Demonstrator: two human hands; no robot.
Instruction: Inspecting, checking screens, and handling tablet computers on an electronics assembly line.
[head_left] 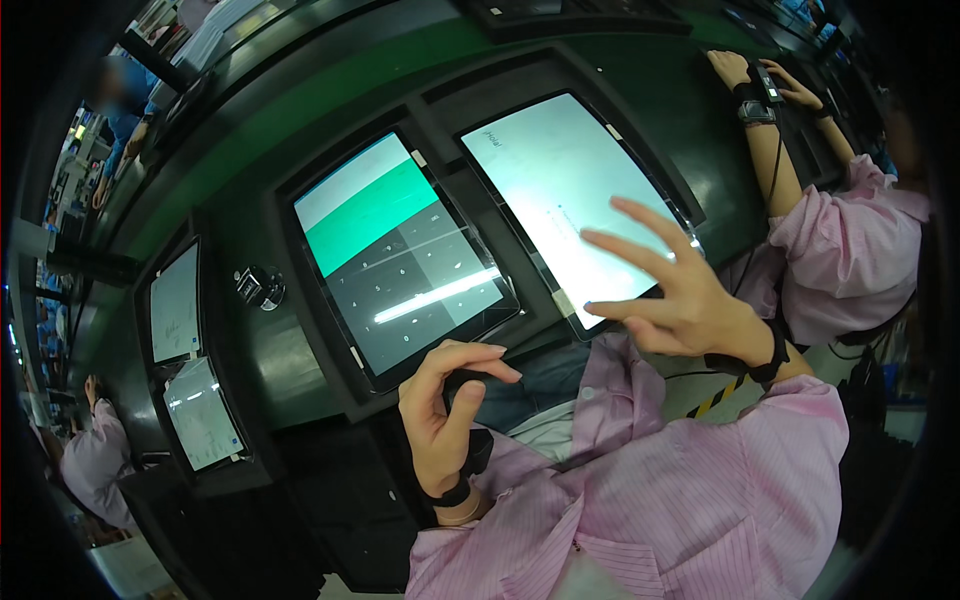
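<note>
Two tablets lie side by side in a black foam tray (pixel 440 85). The left tablet (pixel 400 270) shows a calculator-like keypad with a green band above it. A mostly white page glows on the right tablet (pixel 530 165). Over that tablet's near right part, my right hand (pixel 685 300) has its fingers spread, one fingertip at the screen's lower edge; I cannot tell if it touches. My left hand (pixel 440 415) is at the near edge of the left tablet, fingers loosely bent, thumb apart, nothing held. Both wrists wear black bands.
Left of the tray are a small black object (pixel 260 288) and another tray with two lit tablets (pixel 178 305). At the right, a co-worker in a pink sleeve (pixel 840 240) handles a small device (pixel 769 84). Another person in pink (pixel 95 460) sits far left.
</note>
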